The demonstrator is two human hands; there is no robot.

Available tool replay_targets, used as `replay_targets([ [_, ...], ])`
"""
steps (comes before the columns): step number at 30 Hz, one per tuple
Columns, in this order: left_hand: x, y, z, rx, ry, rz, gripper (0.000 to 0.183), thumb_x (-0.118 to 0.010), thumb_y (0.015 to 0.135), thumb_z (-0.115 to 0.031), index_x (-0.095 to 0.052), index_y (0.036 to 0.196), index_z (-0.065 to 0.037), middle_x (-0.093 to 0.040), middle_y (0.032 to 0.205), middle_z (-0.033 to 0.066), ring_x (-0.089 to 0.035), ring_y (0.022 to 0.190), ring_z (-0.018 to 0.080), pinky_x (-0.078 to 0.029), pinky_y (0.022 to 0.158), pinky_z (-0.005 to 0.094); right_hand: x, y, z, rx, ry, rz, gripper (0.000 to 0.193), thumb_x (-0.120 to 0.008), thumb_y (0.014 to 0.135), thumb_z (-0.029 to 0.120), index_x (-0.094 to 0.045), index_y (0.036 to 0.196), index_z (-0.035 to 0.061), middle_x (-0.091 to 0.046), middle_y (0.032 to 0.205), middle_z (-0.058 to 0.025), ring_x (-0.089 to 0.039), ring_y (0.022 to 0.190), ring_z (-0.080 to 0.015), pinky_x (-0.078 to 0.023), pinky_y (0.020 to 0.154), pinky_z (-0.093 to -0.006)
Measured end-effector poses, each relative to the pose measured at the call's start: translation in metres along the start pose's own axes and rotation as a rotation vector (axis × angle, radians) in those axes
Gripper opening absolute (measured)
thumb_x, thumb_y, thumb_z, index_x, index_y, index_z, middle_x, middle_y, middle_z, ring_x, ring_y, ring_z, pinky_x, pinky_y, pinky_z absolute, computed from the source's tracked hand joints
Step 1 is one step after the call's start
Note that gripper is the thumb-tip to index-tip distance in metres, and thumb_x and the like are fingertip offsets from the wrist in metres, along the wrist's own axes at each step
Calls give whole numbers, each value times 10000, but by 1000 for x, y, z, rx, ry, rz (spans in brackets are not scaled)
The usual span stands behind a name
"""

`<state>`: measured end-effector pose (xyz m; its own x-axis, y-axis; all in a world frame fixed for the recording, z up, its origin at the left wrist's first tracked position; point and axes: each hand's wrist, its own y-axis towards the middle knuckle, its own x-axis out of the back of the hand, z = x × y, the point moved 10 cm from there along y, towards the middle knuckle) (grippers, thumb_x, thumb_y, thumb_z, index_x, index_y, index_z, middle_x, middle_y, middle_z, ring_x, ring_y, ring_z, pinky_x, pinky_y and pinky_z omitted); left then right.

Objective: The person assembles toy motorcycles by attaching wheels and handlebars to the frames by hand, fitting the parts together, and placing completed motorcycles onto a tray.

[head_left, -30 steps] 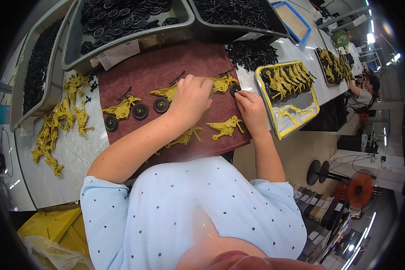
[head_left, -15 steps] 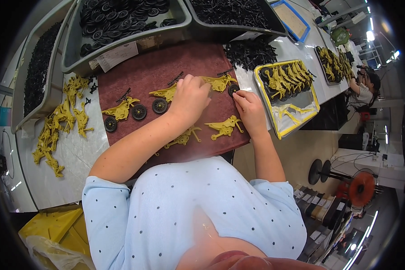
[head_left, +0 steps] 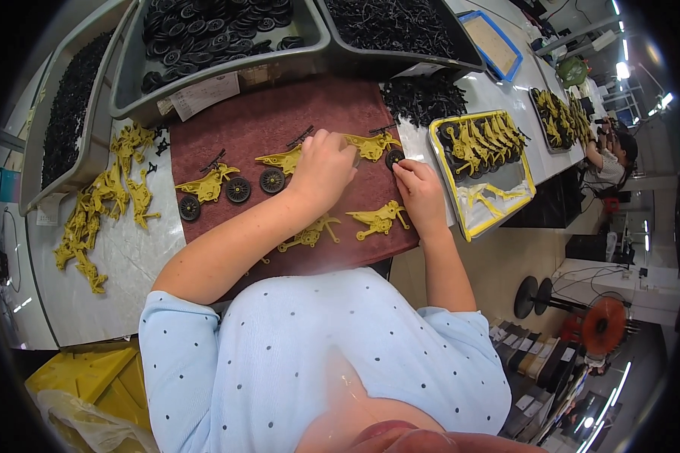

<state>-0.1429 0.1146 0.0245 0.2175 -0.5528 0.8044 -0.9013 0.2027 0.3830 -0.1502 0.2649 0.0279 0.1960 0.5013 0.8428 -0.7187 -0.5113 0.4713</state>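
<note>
My right hand point(head_left: 423, 195) pinches a small black wheel point(head_left: 394, 157) at the front of a yellow toy motorcycle body point(head_left: 372, 146) with black handlebars. Curled over that body's rear end is my left hand point(head_left: 323, 170); its fingers are closed, and whatever they grip is hidden. Under the left wrist, another yellow motorcycle body is partly covered, with a black wheel point(head_left: 272, 180) beside it. Farther left lies a yellow motorcycle point(head_left: 208, 185) with handlebars and two black wheels. Nearer me, a bare yellow body point(head_left: 379, 220) and a second one point(head_left: 310, 232) rest on the maroon cloth point(head_left: 279, 102).
Grey bins of black wheels point(head_left: 204, 30) and small black parts point(head_left: 393, 26) stand at the back. Loose yellow bodies point(head_left: 109, 192) are heaped at left. At right sits a yellow-rimmed tray point(head_left: 533, 181) holding motorcycles. A co-worker point(head_left: 612, 158) is at far right.
The whole view has shifted slightly. Both hands stay around the same motorcycle body, and the right fingers still hold the wheel at its front.
</note>
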Motion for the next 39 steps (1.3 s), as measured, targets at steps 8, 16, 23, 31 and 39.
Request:
replay_targets([
  [8,3,3,-3,-73,38,51,257,-742,678,-170,-660,896,-61,-611,956,85,-547,936,292,-444,812,402,0,-1,-2,-50,-14,29,155,-658,817,24,-691,969,14,-658,979,-118,-628,920,-290,-509,801,-355],
  [16,136,-50,113,197,178,-233,207,-608,765,4,-667,963,-1,-651,1025,150,-583,989,334,-478,875,407,3,2,-1,-81,35,75,161,-639,822,19,-672,978,-1,-653,1014,-120,-612,935,-305,-496,818,-377],
  [23,170,-94,216,462,441,-320,232,-669,793,-136,-680,958,26,-661,913,186,-604,890,374,-485,842,432,-1,7,0,-107,32,98,149,-637,831,31,-660,971,-14,-650,991,-129,-611,912,-318,-499,800,-379],
  [31,155,-79,223,586,458,-213,396,-748,766,-323,-679,827,62,-647,837,244,-630,835,394,-499,772,446,-3,2,1,-117,36,121,174,-626,847,45,-645,1008,-16,-629,1053,-130,-588,972,-314,-482,840,-382],
  [39,153,-79,228,811,485,-311,434,-807,696,-289,-643,903,56,-642,899,234,-650,850,381,-535,751,418,-3,2,2,-116,26,103,174,-625,844,32,-633,1011,-15,-617,1043,-134,-590,950,-321,-484,830,-376],
])
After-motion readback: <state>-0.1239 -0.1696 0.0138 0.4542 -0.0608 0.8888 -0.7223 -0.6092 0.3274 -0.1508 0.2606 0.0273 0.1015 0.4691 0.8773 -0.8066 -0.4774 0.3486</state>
